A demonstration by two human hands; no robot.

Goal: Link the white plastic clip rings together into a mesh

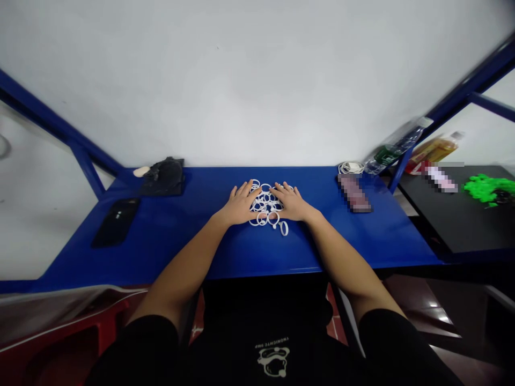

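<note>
A loose heap of white plastic rings (265,203), several with a small knob, lies on the blue table (249,252). My left hand (240,205) rests against the heap's left side, fingers spread and pointing away from me. On the right side, my right hand (293,203) touches the rings in the same way, its fingers stretched out. Both thumbs reach inward along the near edge of the heap. One ring (284,228) stands on its edge a little apart, near my right wrist. Some rings are partly covered by my fingers.
At left are a black phone (116,222) and a dark crumpled bag (167,177). At right lie a blurred-out phone (354,194), a coiled white cable (351,168) and a clear bottle (396,149). A black side table (454,225) bears bright green pieces (488,188).
</note>
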